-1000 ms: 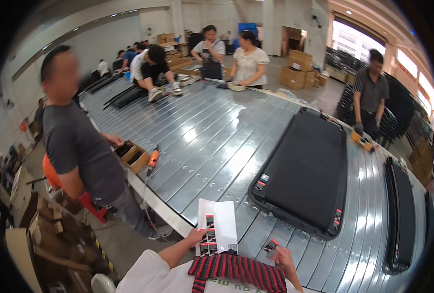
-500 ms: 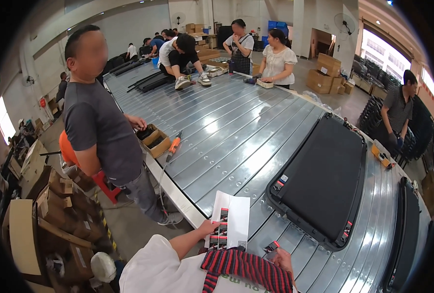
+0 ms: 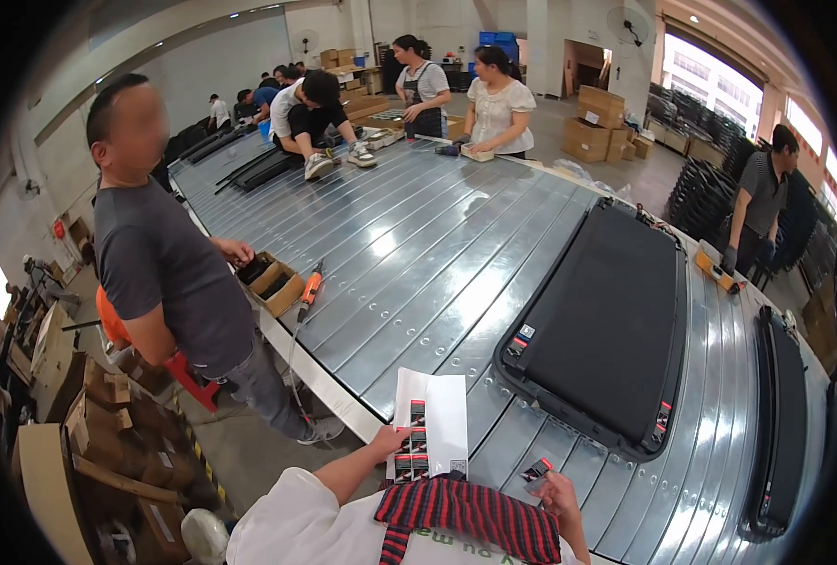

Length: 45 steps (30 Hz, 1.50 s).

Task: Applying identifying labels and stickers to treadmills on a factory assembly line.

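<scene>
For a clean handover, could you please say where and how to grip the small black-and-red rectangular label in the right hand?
Probably pinch the label by its free left edge, coming from the left: the right hand holds its right side, leaving the flat left edge exposed.

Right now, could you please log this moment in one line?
left hand: holding white label sheet; right hand: holding single label; black panel: on metal table

White shirt (image 3: 282, 518), red-black striped cloth (image 3: 470, 514)
</scene>
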Motion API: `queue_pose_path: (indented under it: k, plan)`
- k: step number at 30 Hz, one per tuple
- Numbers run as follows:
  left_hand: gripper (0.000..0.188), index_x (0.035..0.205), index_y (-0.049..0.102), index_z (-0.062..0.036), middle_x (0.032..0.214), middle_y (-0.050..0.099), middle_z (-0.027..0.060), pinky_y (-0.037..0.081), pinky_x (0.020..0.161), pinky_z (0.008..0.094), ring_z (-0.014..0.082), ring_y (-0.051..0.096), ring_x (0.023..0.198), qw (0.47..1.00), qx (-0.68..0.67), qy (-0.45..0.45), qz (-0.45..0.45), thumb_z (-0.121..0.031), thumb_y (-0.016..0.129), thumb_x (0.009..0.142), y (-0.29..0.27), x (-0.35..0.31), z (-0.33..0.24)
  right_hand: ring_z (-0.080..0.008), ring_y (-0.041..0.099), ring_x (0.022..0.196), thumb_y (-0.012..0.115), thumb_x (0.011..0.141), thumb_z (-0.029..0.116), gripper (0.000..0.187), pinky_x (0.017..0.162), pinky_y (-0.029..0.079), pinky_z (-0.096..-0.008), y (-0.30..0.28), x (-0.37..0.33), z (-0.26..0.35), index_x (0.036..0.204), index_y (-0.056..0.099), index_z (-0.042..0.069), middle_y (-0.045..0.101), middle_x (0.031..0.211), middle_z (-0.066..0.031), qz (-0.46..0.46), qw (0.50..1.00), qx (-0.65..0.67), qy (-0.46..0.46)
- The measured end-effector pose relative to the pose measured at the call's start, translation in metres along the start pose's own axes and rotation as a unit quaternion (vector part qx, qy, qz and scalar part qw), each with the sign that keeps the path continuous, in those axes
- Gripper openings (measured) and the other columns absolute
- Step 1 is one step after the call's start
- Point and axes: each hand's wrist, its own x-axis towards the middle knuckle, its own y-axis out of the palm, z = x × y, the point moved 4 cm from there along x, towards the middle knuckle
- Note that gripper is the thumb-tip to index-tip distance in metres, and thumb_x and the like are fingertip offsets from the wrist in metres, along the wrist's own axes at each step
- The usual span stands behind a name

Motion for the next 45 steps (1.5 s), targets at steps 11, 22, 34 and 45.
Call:
queue_pose_path:
  k: [11,22,34,45]
  plan:
    - [0.035,0.096,0.057,0.0016,0.079,0.060,0.0076,0.044,0.058,0.0280,0.0124,0.054,0.065,0.999,0.032,0.021,-0.031,-0.027,0.056,0.077,-0.008,0.026,0.036,-0.0095,0.037,0.032,0.054,0.078,0.021,0.021,0.049,0.048,-0.0281,0.022,-0.008,0.014,0.072,0.052,0.001,0.053,0.050,-0.0075,0.015,1.000,-0.005,0.003]
    - [0.032,0.092,0.059,0.0025,0.079,0.060,0.0086,0.044,0.057,0.0289,0.0135,0.055,0.066,0.999,-0.006,-0.011,-0.033,-0.025,0.058,0.075,0.001,0.001,0.002,-0.0074,0.036,0.034,0.052,0.080,0.022,0.020,0.049,0.047,-0.0281,0.010,-0.019,0.012,0.075,0.051,0.002,0.049,0.049,-0.0034,-0.008,0.999,-0.030,-0.011]
    - [0.031,0.097,0.056,0.0016,0.082,0.059,0.0076,0.044,0.057,0.0281,0.0136,0.056,0.068,0.999,-0.042,0.025,-0.010,-0.021,0.057,0.076,-0.003,0.010,0.014,-0.0084,0.036,0.034,0.057,0.077,0.025,0.021,0.055,0.048,-0.0284,0.028,-0.022,-0.007,0.077,0.055,0.004,0.050,0.049,-0.0038,0.005,0.999,-0.011,0.041]
    - [0.031,0.100,0.053,0.0022,0.086,0.059,0.0077,0.044,0.063,0.0283,0.0142,0.055,0.073,0.995,-0.072,0.002,0.064,-0.021,0.054,0.079,-0.002,0.029,0.019,-0.0120,0.039,0.034,0.056,0.077,0.027,0.023,0.041,0.039,-0.0244,0.011,-0.070,-0.036,0.075,0.051,0.004,0.048,0.048,-0.0048,-0.165,0.982,0.088,-0.018]
